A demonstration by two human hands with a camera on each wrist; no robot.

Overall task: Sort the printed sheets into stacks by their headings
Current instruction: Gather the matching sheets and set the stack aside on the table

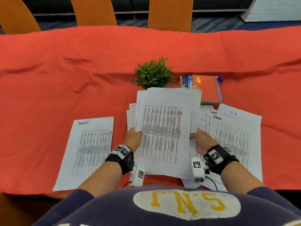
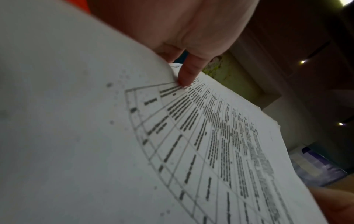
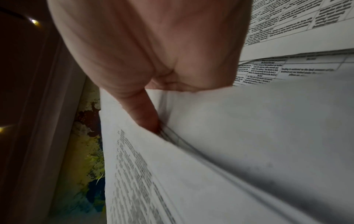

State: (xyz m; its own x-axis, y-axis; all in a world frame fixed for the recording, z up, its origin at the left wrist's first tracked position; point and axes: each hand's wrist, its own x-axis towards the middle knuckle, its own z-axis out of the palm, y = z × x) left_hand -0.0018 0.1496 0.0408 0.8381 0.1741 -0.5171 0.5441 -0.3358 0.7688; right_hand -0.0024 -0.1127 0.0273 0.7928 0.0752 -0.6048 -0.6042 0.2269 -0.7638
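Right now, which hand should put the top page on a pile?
Depends on its heading, which I can't read. The left hand is nearer the Task List sheet; the right hand is nearer the Admin and HR sheets. Both grip the held sheets.

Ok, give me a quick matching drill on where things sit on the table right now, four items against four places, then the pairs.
Things:
1. Task List sheet
2. held bundle of sheets
3. potted plant
4. orange book

Places:
A. behind the bundle, at the middle of the table
B. flat on the red cloth, left of the left hand
C. right of the plant, behind the Admin and HR sheets
D. gripped by both hands, right hand on its right edge

Pairs: 1-B, 2-D, 3-A, 4-C
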